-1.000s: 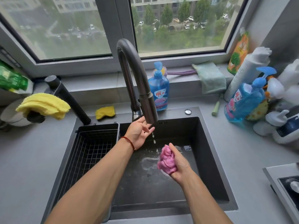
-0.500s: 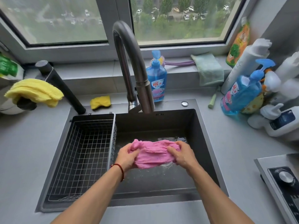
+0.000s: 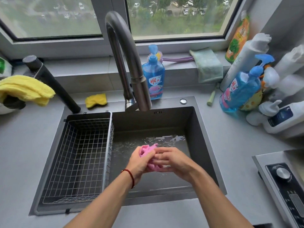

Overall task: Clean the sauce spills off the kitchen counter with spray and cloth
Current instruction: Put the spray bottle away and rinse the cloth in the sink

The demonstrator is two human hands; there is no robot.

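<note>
Both hands' grip clenches a bunched, wet pink cloth (image 3: 148,155) over the dark sink (image 3: 202,145)

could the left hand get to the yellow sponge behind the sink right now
Probably not yet: the left hand and right hand both grip the pink cloth. Otherwise nothing blocks the sponge, left of the tap.

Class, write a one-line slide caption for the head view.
Both hands, left and right, squeeze a bunched pink cloth over the dark sink.
</note>
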